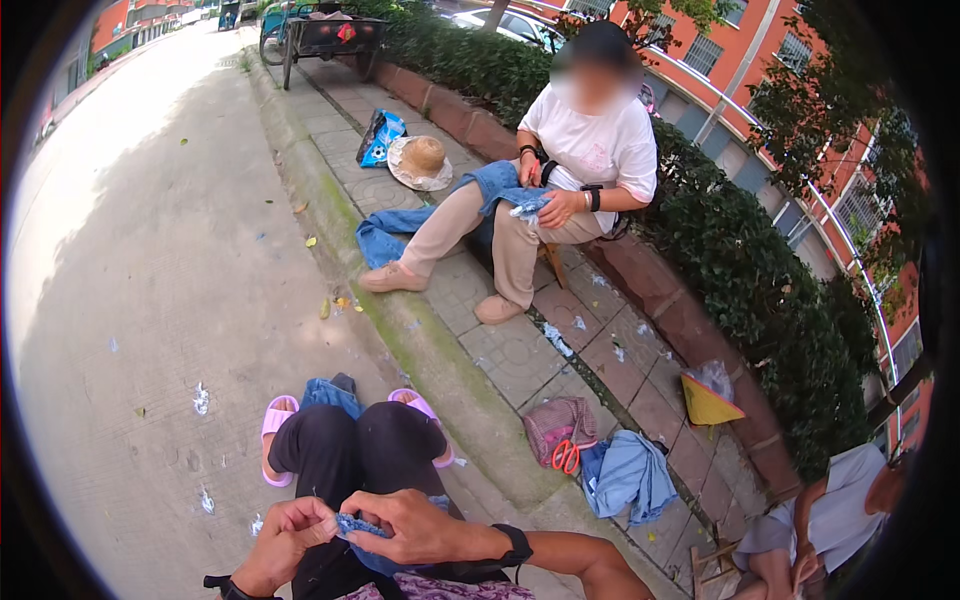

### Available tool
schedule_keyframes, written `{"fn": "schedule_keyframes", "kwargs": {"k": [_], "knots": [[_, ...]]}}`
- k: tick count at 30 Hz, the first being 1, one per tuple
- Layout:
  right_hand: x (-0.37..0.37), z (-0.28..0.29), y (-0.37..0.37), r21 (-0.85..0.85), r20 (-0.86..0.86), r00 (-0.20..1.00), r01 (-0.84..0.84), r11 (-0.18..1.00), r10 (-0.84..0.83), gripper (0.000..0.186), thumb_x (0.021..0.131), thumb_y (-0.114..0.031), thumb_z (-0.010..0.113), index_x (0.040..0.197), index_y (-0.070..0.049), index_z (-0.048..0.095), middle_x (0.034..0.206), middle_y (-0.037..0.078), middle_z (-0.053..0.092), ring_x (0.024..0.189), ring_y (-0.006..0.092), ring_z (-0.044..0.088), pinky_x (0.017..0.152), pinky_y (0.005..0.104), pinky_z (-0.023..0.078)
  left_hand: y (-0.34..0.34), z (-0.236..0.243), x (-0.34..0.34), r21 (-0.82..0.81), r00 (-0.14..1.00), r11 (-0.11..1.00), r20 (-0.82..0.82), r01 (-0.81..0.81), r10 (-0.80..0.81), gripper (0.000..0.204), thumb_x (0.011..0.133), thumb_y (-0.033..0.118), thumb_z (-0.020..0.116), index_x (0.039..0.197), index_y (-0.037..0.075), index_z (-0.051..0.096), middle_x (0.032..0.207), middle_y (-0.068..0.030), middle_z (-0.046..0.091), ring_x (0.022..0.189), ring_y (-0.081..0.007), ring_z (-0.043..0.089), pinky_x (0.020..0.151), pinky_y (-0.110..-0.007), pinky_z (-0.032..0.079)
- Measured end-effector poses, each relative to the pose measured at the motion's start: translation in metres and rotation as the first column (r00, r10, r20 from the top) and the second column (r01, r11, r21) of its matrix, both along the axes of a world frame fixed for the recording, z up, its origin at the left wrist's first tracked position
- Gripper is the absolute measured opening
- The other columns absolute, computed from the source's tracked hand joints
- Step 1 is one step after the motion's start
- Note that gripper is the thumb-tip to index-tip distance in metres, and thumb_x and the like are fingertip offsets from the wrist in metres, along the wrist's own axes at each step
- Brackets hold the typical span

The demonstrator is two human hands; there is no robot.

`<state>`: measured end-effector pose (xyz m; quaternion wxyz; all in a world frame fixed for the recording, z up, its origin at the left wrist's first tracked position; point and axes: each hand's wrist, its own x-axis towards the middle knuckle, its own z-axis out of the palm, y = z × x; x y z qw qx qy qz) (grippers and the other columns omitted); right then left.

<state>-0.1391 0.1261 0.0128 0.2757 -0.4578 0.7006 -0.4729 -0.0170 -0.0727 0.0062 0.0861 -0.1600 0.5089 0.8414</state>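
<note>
Over my lap lies a blue denim garment [335,394], part of it showing between my feet and mostly hidden by my dark trousers. Its rolled or bunched edge [356,524] is held up above my thighs. My left hand [283,545] pinches the left end of this edge between thumb and fingers. From the other side my right hand [415,528] closes on the same edge, fingers bent over it. Whether a small tool is also in my fingers is hidden.
A co-worker [590,135] sits opposite with jeans [395,232] over the knees. On the paving are orange-handled scissors [566,457], a checked bag [556,415], folded denim [635,480], a yellow object [708,400] and a straw hat [420,160]. Another person [835,515] sits at right.
</note>
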Motion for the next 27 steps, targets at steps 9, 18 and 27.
{"fn": "schedule_keyframes", "kwargs": {"k": [9,18,27], "knots": [[0.024,-0.043,-0.002,0.057,-0.219,0.937,0.29,0.955,-0.272,0.034,0.09,-0.019,0.068,0.123,-0.01,0.066,0.094,0.016,0.074,0.079,0.0312,0.073,0.068,0.0391,0.057,0.014,-0.019,-0.011,-0.24,0.986,0.957,0.053,0.164,-0.156,0.01,0.099,0.007,0.065,0.093,-0.001,0.066,0.091,-0.0029,0.068,0.084,-0.0098,0.062,0.081,-0.026,0.049],[0.015,-0.036,-0.003,-0.279,-0.304,0.883,0.276,0.92,-0.357,0.031,0.087,-0.004,0.07,0.118,0.0,0.065,0.089,0.014,0.074,0.074,0.0288,0.073,0.063,0.0374,0.056,0.007,0.0,-0.032,-0.079,0.997,0.997,0.081,0.019,-0.013,0.002,0.095,0.004,0.068,0.092,0.004,0.068,0.087,-0.0004,0.07,0.079,-0.008,0.061,0.07,-0.022,0.042],[-0.043,-0.037,-0.027,0.071,-0.172,0.86,0.498,0.865,-0.481,0.021,0.092,-0.018,0.067,0.11,-0.008,0.07,0.093,0.014,0.074,0.073,0.0345,0.071,0.065,0.0419,0.054,0.01,0.01,-0.096,-0.2,1.0,0.98,0.002,-0.008,0.009,0.007,0.097,0.009,0.065,0.092,0.005,0.066,0.085,-0.0017,0.068,0.079,-0.0077,0.06,0.071,-0.024,0.045]]}}
